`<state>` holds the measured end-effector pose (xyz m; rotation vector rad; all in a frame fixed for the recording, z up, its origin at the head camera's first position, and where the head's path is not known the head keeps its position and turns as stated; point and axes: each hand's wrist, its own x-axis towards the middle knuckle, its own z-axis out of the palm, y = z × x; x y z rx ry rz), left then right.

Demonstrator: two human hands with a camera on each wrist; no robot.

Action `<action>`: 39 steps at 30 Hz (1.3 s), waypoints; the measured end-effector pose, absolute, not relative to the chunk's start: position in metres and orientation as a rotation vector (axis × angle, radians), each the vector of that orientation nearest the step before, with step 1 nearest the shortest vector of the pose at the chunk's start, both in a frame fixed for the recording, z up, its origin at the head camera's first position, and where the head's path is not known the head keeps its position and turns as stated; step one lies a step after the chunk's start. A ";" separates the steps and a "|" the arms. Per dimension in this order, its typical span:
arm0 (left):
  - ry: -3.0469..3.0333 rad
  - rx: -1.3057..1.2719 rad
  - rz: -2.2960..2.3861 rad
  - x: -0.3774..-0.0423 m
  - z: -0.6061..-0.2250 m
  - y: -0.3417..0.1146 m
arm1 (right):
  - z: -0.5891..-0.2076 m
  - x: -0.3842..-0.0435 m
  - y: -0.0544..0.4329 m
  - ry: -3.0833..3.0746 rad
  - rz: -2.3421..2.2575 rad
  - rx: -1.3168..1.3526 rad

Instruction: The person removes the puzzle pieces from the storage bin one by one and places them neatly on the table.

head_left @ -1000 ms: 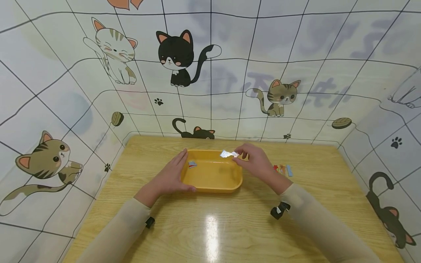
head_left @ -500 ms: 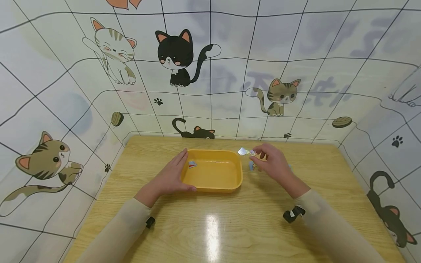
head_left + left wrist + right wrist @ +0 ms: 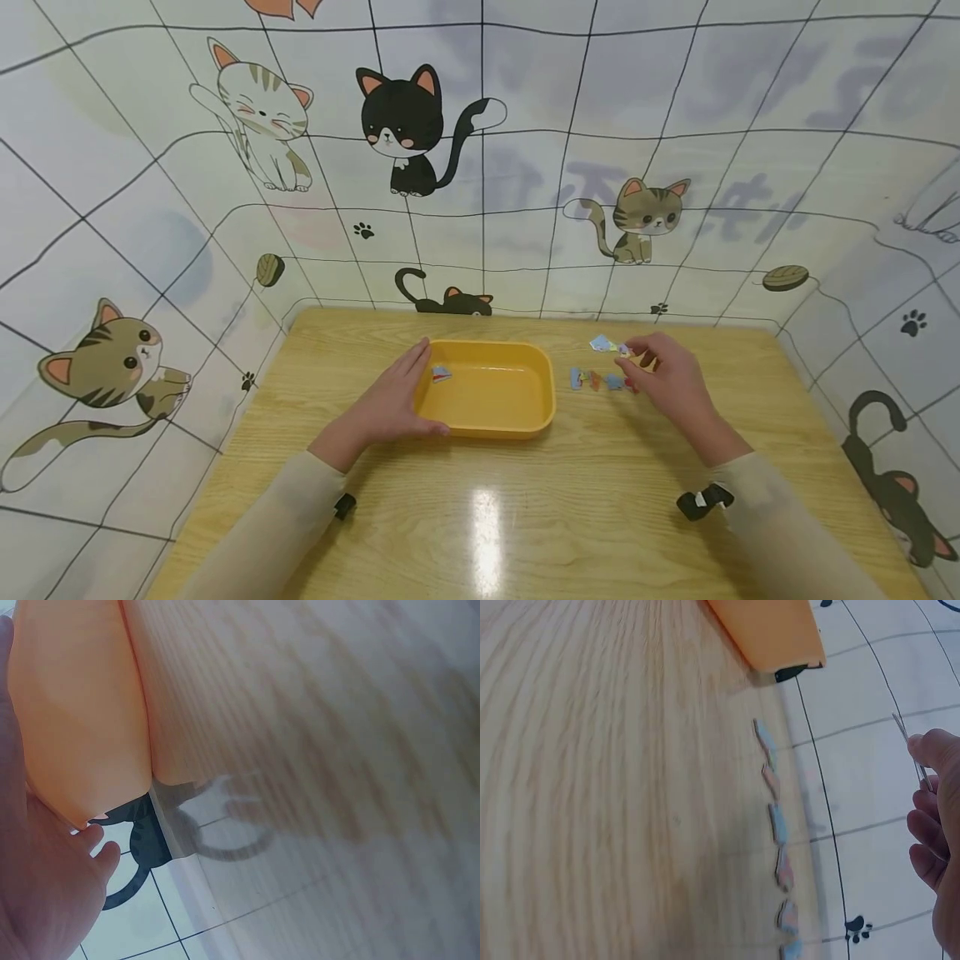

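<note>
In the head view my left hand (image 3: 390,396) lies against the left end of a yellow plastic tray (image 3: 486,432), with straight fingers along the side and the thumb at the front rim. One small printed puzzle piece (image 3: 441,374) lies inside, near that end. Right of the tray, my right hand (image 3: 667,375) pinches a few thin puzzle pieces (image 3: 602,343) between thumb and fingers, above the table. The right wrist view shows these held pieces (image 3: 901,731) edge-on, so their exact number is unclear. Below them a row of puzzle pieces (image 3: 576,378) lies on the table, partly hidden by the hand.
A light wood table (image 3: 420,517) carries everything, with a bright glare streak near its front. White walls with cat drawings (image 3: 405,125) close off the back and both sides. Several row pieces (image 3: 778,823) lie near the table's back edge in the right wrist view.
My right hand has moved right, from over the tray's right end to above the row, still pinching the pieces. More of the row now shows. The left hand and the tray have stayed put.
</note>
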<state>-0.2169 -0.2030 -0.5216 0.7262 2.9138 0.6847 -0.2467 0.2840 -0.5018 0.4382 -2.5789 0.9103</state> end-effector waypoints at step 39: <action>2.916 0.724 0.665 -0.218 -0.523 -0.203 | -0.548 -0.221 0.386 -2.834 0.768 -0.090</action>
